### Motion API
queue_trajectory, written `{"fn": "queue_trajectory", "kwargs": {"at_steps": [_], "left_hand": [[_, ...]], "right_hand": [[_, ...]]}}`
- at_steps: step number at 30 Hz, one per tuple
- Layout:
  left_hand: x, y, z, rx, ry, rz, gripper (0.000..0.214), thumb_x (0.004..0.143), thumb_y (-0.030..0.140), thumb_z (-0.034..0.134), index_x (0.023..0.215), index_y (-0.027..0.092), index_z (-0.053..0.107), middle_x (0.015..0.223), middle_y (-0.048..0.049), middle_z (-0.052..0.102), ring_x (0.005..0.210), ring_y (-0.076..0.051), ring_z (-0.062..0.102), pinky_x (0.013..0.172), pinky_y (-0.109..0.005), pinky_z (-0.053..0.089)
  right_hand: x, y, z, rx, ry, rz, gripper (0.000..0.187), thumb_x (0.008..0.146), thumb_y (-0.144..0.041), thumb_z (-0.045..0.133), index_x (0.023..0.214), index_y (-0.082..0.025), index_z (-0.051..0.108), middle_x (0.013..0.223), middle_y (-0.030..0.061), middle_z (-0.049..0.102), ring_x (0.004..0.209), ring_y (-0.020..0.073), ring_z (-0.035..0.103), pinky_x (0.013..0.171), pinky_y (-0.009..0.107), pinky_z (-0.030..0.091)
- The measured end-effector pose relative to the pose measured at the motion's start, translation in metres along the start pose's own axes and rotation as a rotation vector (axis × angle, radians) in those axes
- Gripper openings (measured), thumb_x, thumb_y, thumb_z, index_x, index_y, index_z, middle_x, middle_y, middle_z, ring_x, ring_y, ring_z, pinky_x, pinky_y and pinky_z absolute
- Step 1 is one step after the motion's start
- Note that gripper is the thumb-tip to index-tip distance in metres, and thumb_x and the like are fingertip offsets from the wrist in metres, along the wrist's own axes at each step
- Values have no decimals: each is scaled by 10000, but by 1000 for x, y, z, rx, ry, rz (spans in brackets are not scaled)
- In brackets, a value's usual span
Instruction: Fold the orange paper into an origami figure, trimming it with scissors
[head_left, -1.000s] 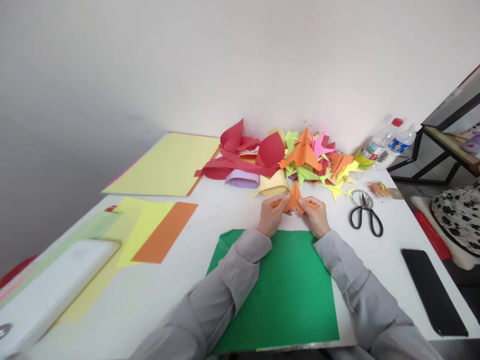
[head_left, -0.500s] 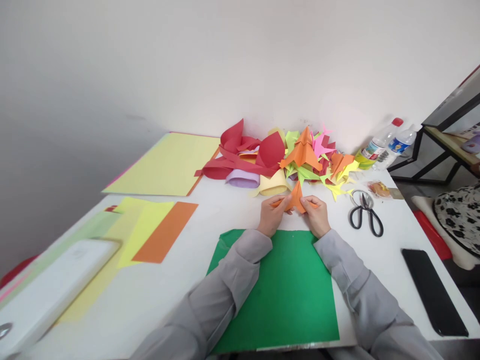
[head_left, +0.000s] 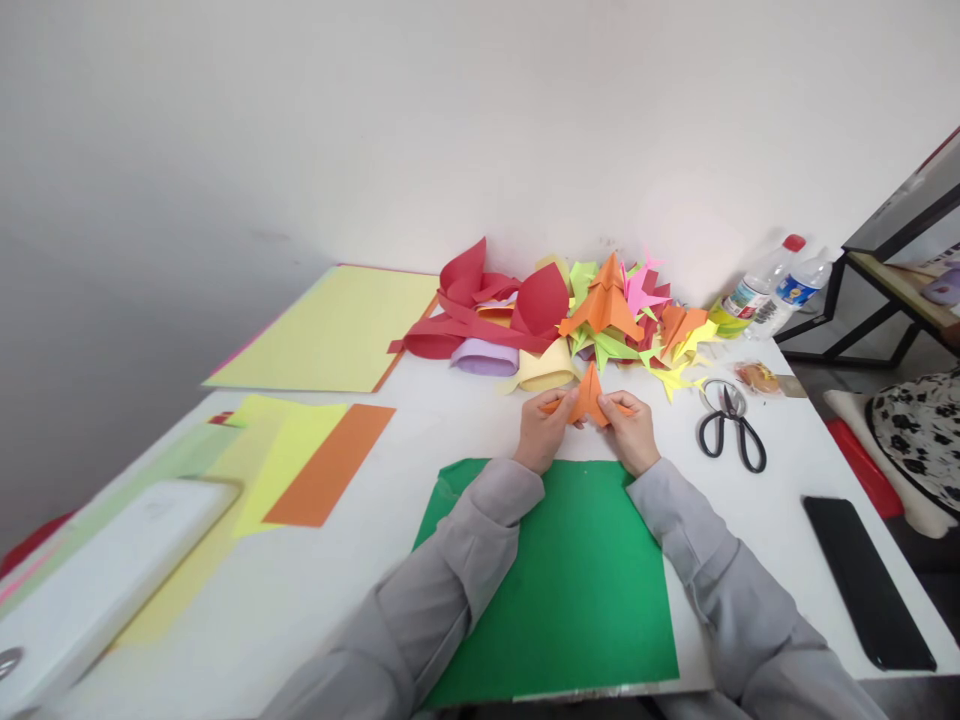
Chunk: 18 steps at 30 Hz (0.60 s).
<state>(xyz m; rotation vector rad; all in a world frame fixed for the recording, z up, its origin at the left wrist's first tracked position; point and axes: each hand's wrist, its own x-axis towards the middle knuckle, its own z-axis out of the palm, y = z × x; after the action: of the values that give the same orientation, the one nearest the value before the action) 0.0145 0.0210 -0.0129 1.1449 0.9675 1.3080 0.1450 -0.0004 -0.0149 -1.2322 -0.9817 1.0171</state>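
Between my two hands is an orange paper plane (head_left: pixel 590 393), its nose pointing away from me. My left hand (head_left: pixel 543 425) pinches its left wing and my right hand (head_left: pixel 631 430) pinches its right wing. Both hands are closed, just beyond the far edge of a green sheet (head_left: pixel 585 580) that lies under my forearms. Past the plane is a heap of folded paper, with a larger orange paper plane (head_left: pixel 606 300) on top. A cream paper loop (head_left: pixel 546 367) lies close behind my left hand.
Black-handled scissors (head_left: pixel 731 430) and a black phone (head_left: pixel 868 582) lie at right. Two bottles (head_left: pixel 765 290) stand by the wall. At left are an orange paper strip (head_left: pixel 330 465), yellow sheets and a white slab-like object (head_left: pixel 112 590). Red curled paper (head_left: pixel 480 320) sits at the back.
The orange paper plane has tilted slightly in my fingers, and its centre crease shows more plainly. My hands stay in nearly the same place.
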Motion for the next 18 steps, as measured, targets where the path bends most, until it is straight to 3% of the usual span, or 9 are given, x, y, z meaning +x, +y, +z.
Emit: {"fn": "queue_trajectory", "kwargs": {"at_steps": [7,18], "left_hand": [[1,2,4,-62,91,-42,334,483,273,826,746,125,682,683,-14,670,509,-109,566,515,-272,516],[4,-7,-2,10,122,-8,232,566,312,780,684,131,697,647,-18,662,571,-122,584,565,-253,510]], "right_hand": [[1,0,-1,16,-4,3,286,685,-444,692,663,-165,633,557,-21,583,433,92,475,444,236,391],[1,0,-1,-27,-32,23,282,668,-446,697,644,-171,636,551,-17,606,436,98,478,455,243,391]]}}
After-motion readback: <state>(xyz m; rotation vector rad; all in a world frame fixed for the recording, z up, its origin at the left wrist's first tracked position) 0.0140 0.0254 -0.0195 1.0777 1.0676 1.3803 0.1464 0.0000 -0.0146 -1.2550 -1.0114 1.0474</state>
